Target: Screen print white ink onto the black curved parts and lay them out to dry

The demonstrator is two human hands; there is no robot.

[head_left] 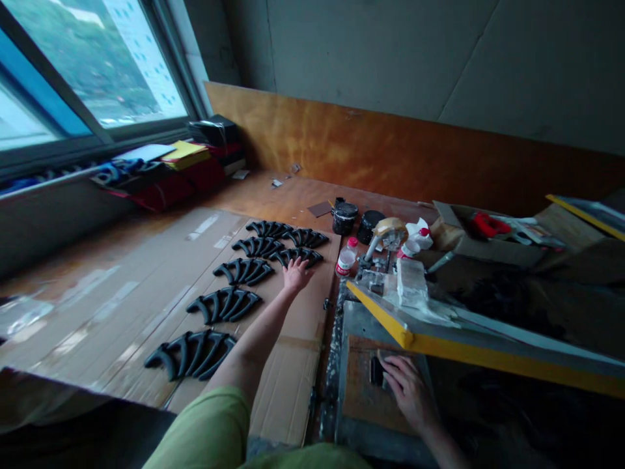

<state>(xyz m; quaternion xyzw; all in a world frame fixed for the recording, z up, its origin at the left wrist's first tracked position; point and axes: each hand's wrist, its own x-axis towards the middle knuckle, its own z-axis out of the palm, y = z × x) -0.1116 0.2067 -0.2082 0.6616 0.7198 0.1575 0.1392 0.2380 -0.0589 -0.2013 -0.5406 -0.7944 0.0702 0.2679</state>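
My left hand (295, 273) reaches far forward over the flattened cardboard (131, 306), fingers spread on a row of black curved plastic parts (296, 256). More rows of the same black parts (224, 304) lie in fans on the cardboard, the nearest one at the front (190, 355). My right hand (409, 391) rests on the printing base under the raised yellow-edged screen frame (439, 345), its fingers curled on a small black piece (375, 371).
Two black ink jars (344, 217), small white bottles with red caps (346, 257), a tape roll and rags crowd the bench behind the frame. A cardboard box (469, 242) with red items sits at the right. Books and clutter line the window sill (161, 163).
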